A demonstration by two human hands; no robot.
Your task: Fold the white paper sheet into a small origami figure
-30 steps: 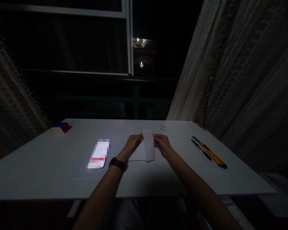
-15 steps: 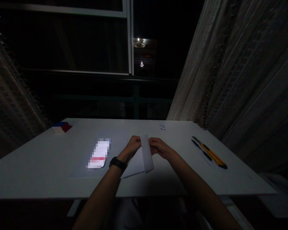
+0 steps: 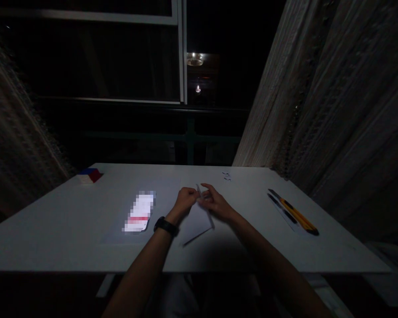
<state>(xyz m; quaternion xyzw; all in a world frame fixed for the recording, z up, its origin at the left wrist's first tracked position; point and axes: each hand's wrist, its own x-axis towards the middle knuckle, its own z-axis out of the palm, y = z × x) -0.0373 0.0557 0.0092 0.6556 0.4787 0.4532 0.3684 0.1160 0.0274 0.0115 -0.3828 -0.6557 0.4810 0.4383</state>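
A folded sheet of white paper point(image 3: 196, 223) stands slightly tilted over the table between my two hands. My left hand point(image 3: 185, 199), with a dark watch point(image 3: 166, 226) on its wrist, pinches the paper's upper edge. At the same top edge, my right hand point(image 3: 215, 203) holds the paper with bent fingers, its index finger lifted a little. The fold between the fingers is narrow and partly hidden. Left of my hands lies a phone point(image 3: 139, 212) with a bright, blurred-out screen.
On the white table point(image 3: 69, 234), a yellow utility knife point(image 3: 298, 214) and a black pen point(image 3: 281, 208) lie at the right. A red, blue and white cube point(image 3: 90, 175) sits at the far left. Small dark marks or scraps point(image 3: 227, 176) show at the back. Curtains point(image 3: 265, 88) hang behind.
The folded paper has turned, so its broad flap no longer faces me. My right hand's fingers have come up around the top edge, and the view has shifted slightly.
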